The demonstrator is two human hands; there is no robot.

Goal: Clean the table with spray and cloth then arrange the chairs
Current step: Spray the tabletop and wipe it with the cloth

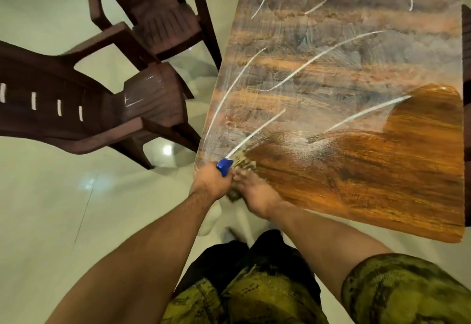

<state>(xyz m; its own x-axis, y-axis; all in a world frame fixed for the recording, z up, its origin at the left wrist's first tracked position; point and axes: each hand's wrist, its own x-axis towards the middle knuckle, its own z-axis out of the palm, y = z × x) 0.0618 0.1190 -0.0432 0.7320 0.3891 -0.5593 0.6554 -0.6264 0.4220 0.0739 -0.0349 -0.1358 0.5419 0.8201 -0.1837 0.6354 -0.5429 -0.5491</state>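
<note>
Bottle (224,166) mostly hidden in left hand (210,181), cloth (245,163) largely under right hand (254,192), table (382,170) cut off at top, near chair (51,109) cut off at left.

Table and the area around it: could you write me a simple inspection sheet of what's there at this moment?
Surface: wood-grain table, hazy and smeared across the far part, glossy at the near right, with fine droplets between them.
Job's things: blue-headed spray bottle at the table's near left corner; cloth on the tabletop beside it; brown plastic near chair and far chair standing apart from the table, to its left.
Clutter: nothing seen.
Grippers: left hand grips the spray bottle; right hand rests on the cloth.
Cables: nothing seen.
Surroundings: pale glossy floor with light reflections.
</note>
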